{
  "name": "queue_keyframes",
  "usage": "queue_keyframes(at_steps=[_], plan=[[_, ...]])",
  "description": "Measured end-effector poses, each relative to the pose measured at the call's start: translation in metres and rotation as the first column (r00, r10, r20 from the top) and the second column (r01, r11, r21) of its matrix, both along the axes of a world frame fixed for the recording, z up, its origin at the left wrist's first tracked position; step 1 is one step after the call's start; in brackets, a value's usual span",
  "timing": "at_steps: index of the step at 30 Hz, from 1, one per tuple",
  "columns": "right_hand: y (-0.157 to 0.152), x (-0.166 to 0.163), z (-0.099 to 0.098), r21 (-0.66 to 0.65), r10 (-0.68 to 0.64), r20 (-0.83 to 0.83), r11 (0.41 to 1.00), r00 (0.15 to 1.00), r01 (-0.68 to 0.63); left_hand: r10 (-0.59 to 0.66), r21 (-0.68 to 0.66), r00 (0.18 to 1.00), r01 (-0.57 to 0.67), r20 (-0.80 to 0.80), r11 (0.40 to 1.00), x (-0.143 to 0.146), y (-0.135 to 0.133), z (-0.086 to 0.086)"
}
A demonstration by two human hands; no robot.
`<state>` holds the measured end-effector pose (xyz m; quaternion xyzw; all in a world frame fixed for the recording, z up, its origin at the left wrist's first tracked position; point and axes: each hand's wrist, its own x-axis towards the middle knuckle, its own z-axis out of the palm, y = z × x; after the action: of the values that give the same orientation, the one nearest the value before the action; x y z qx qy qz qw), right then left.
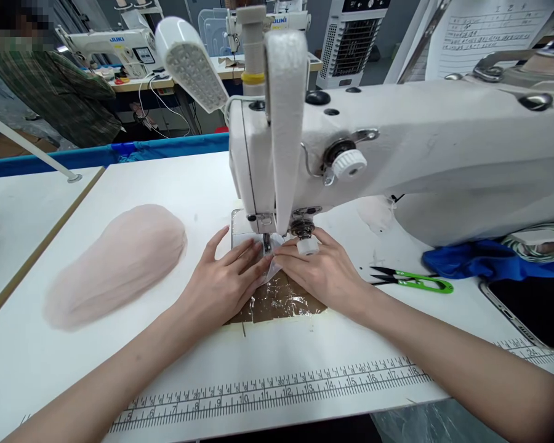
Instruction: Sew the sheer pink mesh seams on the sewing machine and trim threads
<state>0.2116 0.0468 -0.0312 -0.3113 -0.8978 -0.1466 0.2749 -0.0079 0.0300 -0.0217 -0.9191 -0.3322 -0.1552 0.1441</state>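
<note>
On the white surface [138,181], we find sheer fabric [272,272] at the sewing machine [397,129]. The left hand [224,280] rests against it, unclenched; the right hand [325,267] touches it, whether pinching we cannot tell.

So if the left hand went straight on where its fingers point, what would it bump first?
The left hand would likely meet the presser foot first, just past its fingers, though depth there is unclear.
</note>
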Motion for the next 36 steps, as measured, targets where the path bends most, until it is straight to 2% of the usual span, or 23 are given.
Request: queue_keyframes(at_steps=[8,16,36], plan=[[-0.011,0.000,0.001,-0.026,0.068,-0.058,0.997,0.996,-0.069,-0.028,0.040,0.999,0.027,0.031,0.999,0.000,-0.012,-0.001],[-0.013,0.002,0.001,-0.032,0.066,-0.061,0.997,0.996,-0.068,-0.039,0.014,0.998,0.038,0.055,0.999,-0.001,-0.013,-0.001],[-0.005,0.001,-0.003,-0.049,-0.020,0.017,0.999,1.000,0.021,-0.031,0.014,0.996,0.030,0.078,0.999,-0.001,0.001,-0.003]])
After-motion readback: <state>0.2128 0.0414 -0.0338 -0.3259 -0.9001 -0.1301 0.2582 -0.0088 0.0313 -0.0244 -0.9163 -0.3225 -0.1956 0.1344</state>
